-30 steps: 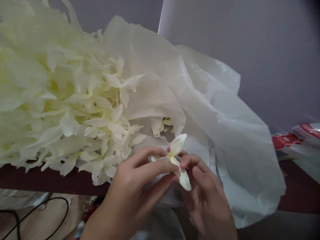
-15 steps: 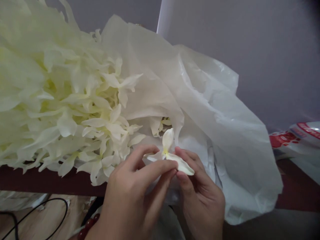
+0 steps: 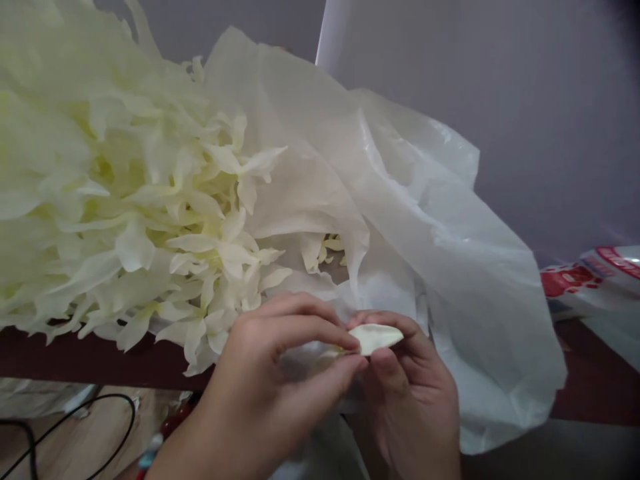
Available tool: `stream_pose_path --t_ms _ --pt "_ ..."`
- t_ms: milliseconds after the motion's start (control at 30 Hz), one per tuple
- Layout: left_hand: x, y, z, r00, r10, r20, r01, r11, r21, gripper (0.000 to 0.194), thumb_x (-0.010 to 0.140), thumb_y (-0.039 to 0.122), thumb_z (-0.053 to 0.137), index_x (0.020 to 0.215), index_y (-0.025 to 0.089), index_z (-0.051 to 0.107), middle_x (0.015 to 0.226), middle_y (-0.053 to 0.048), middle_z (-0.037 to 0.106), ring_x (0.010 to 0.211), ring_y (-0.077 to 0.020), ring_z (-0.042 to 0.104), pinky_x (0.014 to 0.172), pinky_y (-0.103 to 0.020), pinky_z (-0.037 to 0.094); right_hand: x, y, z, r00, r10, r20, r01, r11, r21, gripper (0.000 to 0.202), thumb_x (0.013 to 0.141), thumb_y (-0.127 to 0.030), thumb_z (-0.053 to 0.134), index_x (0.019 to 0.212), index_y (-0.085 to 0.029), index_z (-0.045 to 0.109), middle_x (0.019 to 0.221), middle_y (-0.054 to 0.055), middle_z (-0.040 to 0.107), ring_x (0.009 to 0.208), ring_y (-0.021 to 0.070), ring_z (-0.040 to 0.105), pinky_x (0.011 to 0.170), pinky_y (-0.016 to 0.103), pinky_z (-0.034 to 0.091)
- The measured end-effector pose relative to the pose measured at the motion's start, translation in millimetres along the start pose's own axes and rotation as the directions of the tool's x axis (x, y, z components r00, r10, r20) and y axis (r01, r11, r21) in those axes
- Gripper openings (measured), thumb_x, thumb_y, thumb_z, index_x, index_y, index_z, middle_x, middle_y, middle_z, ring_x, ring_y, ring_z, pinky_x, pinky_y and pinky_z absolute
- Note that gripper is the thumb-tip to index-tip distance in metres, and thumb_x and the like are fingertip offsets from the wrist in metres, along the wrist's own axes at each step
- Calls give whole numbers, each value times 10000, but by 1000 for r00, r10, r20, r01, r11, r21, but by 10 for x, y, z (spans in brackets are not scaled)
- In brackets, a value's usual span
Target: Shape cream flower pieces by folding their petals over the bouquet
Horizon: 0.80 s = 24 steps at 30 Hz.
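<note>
left hand [image 3: 280, 373] pinching white petal [image 3: 375, 338], fingers nearly closed | right hand [image 3: 413, 387] has fingers curled round it, prob steadying | blossoms [image 3: 233, 257] heaped by front edge of bench [image 3: 30, 357], handy

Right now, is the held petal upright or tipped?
Tipped: the white petal lies nearly level across the picture, its tip at the right hand, its other end between the left hand's fingers.

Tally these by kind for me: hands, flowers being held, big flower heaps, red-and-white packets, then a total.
Hands, left hand and right hand: 2
Held flower, partly hidden by fingers: 1
Big flower heap: 1
Red-and-white packet, cut off by the picture's edge: 1
Total: 5
</note>
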<state>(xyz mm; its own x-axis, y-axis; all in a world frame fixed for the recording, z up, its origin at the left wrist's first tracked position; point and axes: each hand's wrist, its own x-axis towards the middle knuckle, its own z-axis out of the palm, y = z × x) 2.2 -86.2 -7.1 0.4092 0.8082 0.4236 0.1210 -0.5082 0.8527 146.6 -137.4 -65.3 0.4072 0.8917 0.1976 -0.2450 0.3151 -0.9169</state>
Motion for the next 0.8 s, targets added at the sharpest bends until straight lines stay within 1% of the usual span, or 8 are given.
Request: stream_pose_path --t_ms 67,133,300,400,467,533,700,800 --pt "30 -18 0 997 -69 16 70 994 -81 135 783 63 800 767 197 806 778 13 781 728 -105 729 685 -153 581 7 4 -9 999 6 33 -6 1000 10 135 840 -379 835 950 -308 807 867 8 787 714 119 727 651 167 608" --pt "48 -31 -10 994 -102 47 107 987 -123 159 777 55 802 752 211 819 747 11 780 700 -111 724 649 -159 572 13 4 -24 998 5 60 -6 1000 7 147 829 -394 841 946 -308 822 832 17 788 710 129 730 648 179 612" --pt "38 -41 -46 988 -89 127 109 981 -160 208 828 78 781 845 274 846 772 15 771 717 -108 710 664 -168 558 14 -29 -59 996 42 73 -43 999 11 128 819 -365 856 939 -322 840 850 16 809 756 130 759 682 167 612" --pt "15 -41 -60 985 -83 153 107 982 -155 190 868 107 755 889 276 838 808 17 765 750 -102 706 697 -161 557 13 -42 -61 995 50 89 -52 999 16 137 821 -356 855 953 -322 844 847 21 816 710 133 759 638 171 615" --pt "3 -37 -61 987 -51 152 70 990 -126 178 893 113 728 900 262 825 821 14 757 758 -102 702 711 -166 562 8 -43 -56 996 46 81 -47 999 11 139 820 -357 853 952 -312 847 827 27 816 638 130 739 568 171 603" --pt "-6 -31 -50 990 2 143 9 997 -75 169 907 99 696 900 234 798 828 6 749 756 -107 700 712 -176 570 -2 -44 -49 998 44 52 -44 999 -13 135 813 -361 858 932 -299 851 827 35 816 623 136 734 538 176 597" --pt "-36 -32 12 978 188 91 -199 970 140 146 881 46 649 893 183 698 844 -6 752 775 -111 704 694 -173 557 -22 -54 -34 1000 15 21 -14 997 -79 97 827 -355 846 916 -316 849 870 26 829 749 164 781 624 186 626" --pt "-51 -43 31 972 222 73 -233 944 233 137 872 39 625 864 171 663 828 -3 731 793 -108 689 733 -180 546 -19 -72 -25 998 -42 45 48 989 -143 114 841 -312 835 943 -362 844 908 -5 832 793 161 789 685 195 642"
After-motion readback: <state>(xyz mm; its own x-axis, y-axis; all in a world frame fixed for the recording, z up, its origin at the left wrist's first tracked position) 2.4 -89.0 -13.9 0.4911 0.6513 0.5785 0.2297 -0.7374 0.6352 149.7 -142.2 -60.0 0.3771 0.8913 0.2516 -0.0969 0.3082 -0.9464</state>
